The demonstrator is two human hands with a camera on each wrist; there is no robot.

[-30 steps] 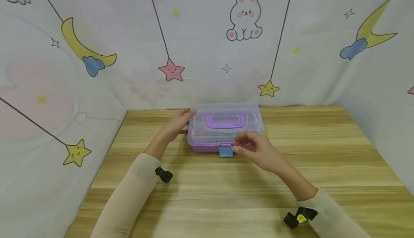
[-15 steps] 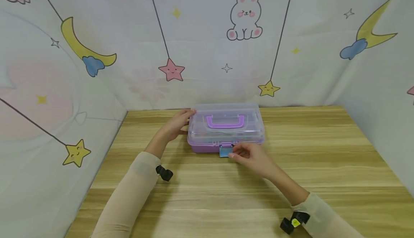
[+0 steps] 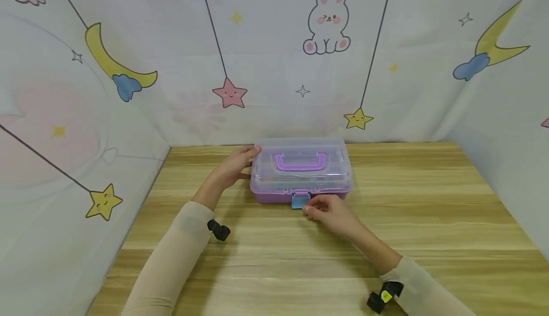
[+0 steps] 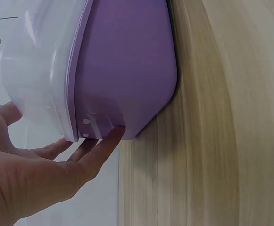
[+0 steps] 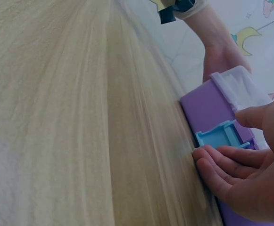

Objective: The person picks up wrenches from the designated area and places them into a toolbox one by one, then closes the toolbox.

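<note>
A plastic storage box with a purple base, a clear lid and a purple handle stands on the table, its lid down. Faint shapes show through the lid, too blurred to name. The blue latch at its front hangs swung out from the lid. My left hand touches the box's left end, several fingertips on the purple wall and one digit against the lid. Beside the latch, my right hand holds its fingers close to or against the latch's edge, thumb apart.
The wooden table runs out in front of the box and to both sides. Directly behind the box hangs a white cloth printed with stars, moons and a rabbit. Each forearm carries a small black wrist camera.
My right hand has moved down and slightly left, from in front of the lid's lower edge to the latch's right side. The left hand stays on the box's left end.
</note>
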